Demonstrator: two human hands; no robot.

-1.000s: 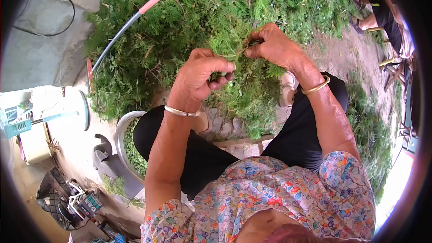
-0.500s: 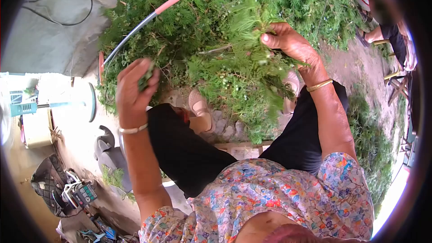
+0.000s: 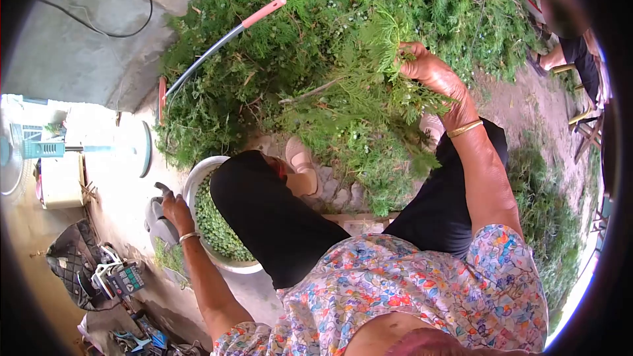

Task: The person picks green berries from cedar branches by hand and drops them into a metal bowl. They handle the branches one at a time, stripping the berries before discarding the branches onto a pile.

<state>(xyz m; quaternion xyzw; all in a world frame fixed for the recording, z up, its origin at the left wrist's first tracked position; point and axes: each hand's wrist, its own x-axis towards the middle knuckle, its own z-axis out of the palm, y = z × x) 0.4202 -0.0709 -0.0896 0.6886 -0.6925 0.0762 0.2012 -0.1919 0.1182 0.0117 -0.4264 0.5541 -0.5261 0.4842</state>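
Note:
My right hand [image 3: 428, 72] is closed on an evergreen sprig [image 3: 388, 46], thumb against fingers, with flat feathery leaves spreading above and below the grip. It is over the big heap of cut evergreen branches [image 3: 277, 46]. My left hand [image 3: 177, 212] is low at the left, just outside the rim of a white basin [image 3: 190, 191]. Its fingers look apart, and I see nothing in them. Small green cones or berries [image 3: 224, 227] fill the basin, partly hidden by my knee. Beside that hand is a grey bag-like object [image 3: 158, 224] with green clippings at its lower end.
A curved saw-like tool with a pink handle [image 3: 264, 12] rests on the heap. At the left stand a fan [image 3: 46, 149] and a quilted black bag [image 3: 72, 264]. A black cable [image 3: 148, 10] loops at upper left. Another person's leg [image 3: 550, 59] shows at upper right.
My left hand has moved down and left from the heap to beside the basin; the green bit in it is no longer seen. The basin's contents now show. My right hand still holds the sprig.

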